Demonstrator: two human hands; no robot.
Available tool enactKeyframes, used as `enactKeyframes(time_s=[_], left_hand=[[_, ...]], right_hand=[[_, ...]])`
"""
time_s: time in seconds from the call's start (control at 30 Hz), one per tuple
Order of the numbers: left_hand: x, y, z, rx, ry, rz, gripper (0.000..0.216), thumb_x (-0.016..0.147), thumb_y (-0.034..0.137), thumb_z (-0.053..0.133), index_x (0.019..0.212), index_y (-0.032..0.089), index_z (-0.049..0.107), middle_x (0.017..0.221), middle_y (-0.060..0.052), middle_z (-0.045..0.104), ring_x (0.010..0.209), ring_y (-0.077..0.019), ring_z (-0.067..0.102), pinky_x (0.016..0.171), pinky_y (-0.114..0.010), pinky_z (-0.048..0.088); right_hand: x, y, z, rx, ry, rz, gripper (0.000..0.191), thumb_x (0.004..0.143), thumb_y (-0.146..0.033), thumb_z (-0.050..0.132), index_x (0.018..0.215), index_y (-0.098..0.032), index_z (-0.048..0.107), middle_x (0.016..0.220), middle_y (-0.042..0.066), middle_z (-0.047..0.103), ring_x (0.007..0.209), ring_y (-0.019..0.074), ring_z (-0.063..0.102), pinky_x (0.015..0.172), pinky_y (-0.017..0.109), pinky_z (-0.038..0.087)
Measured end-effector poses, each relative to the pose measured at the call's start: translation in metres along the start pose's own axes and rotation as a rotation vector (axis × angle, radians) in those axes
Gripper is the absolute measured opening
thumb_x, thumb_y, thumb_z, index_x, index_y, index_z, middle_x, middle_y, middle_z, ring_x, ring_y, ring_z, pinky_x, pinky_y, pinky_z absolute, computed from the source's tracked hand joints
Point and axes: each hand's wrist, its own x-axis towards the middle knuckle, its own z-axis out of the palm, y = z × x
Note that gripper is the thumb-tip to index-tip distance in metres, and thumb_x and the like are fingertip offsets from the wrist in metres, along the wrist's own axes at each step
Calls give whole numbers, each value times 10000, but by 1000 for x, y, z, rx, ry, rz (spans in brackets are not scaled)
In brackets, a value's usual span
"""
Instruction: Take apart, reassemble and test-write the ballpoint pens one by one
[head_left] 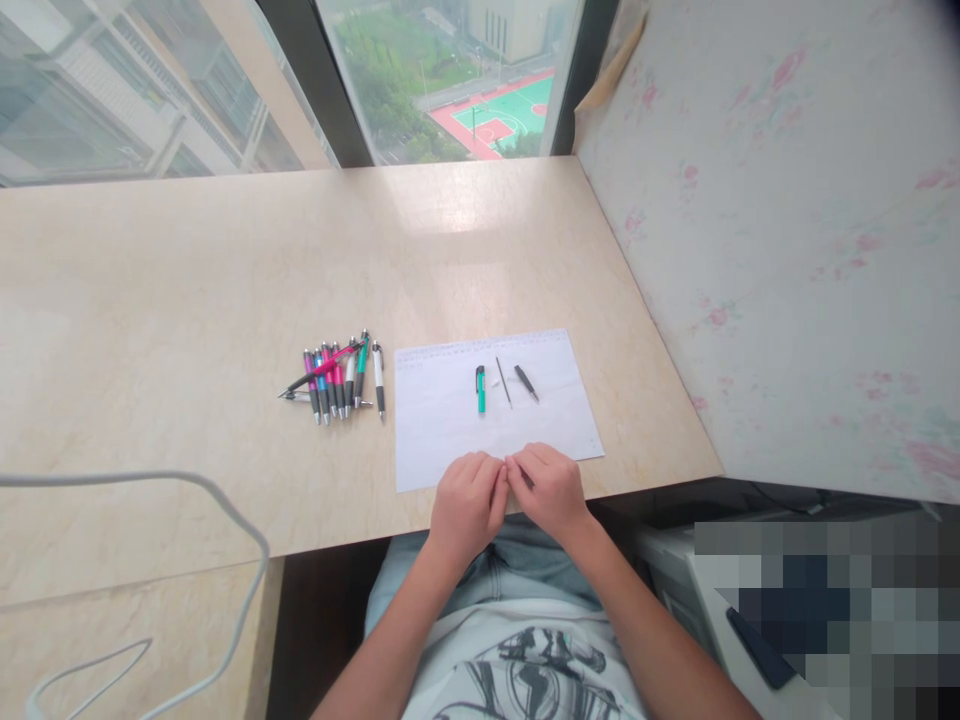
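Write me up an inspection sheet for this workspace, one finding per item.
Surface: pale tabletop, white paper lying near its front edge.
Job's things: on the paper, green pen barrel, thin dark rod, dark tapered part.
Clutter: overlapping pens left of the paper.
Hands: left hand and right hand close together at the fingertips; a dark piece, too hidden to identify, in the right.
Cables: pale cable looping at lower left.
Surroundings: window ahead, floral wall right; lower right pixelated.
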Motion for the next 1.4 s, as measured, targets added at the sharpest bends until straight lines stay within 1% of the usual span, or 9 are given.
enactKeyframes(time_s=[0.3,0.43,0.57,0.67,0.9,1.03,1.13,1.27,1.4], left_hand=[[1,2,-2,-23,-12,18,187,930,176,407,784,210,519,739,-52,572,723,-198,513,673,-339,416],[-2,3,-6,-195,40,12,180,932,187,411,826,208,555,777,-61,611,753,-195,553,699,-343,451],[5,1,-18,-432,206,-229,197,956,241,395,884,213,575,830,-48,647,769,-178,604,695,-320,490],[27,-3,-34,-359,308,-386,174,939,289,450,1043,215,569,878,-40,660,778,-175,619,709,-315,502],[96,-15,-44,237,43,-370,324,878,336,537,1165,191,502,938,-103,665,808,-260,644,658,-353,464],[112,-19,-37,327,-115,-421,297,857,337,557,1112,198,499,882,-118,681,748,-278,656,624,-348,442],[114,-22,-35,331,-122,-435,240,853,272,535,1081,201,516,852,-116,683,733,-275,654,617,-339,428],[107,-28,-43,145,-28,-441,333,822,208,536,1155,192,523,805,-83,670,742,-259,640,665,-349,427],[82,-34,-54,-505,17,-475,394,808,177,547,1200,212,531,803,-34,652,712,-184,608,705,-316,441]], right_hand=[[-3,1,2,11,56,-2,318,936,-200,475,621,-218,517,610,17,532,639,164,475,618,304,328],[-6,1,2,40,152,-23,318,926,-189,484,610,-223,505,583,11,501,612,166,450,602,310,327],[-6,1,1,63,166,-16,303,921,-174,490,622,-224,507,586,11,493,607,165,447,595,311,326],[-5,1,0,81,156,-12,300,924,-173,479,630,-221,513,588,16,499,606,162,454,594,304,337],[-3,1,-1,155,177,32,308,934,-177,461,630,-227,475,585,6,474,594,157,449,582,301,339],[-2,0,-1,174,199,38,302,928,-161,463,634,-228,468,584,5,467,592,158,443,577,304,339],[-1,1,0,177,198,38,301,926,-162,466,632,-225,475,587,8,474,592,157,448,581,302,349],[-1,-1,-4,197,198,54,300,925,-160,469,631,-214,501,579,2,476,585,149,449,575,290,353],[5,-6,-17,331,139,175,252,945,-176,455,729,-192,584,628,0,545,594,132,497,582,259,392]])
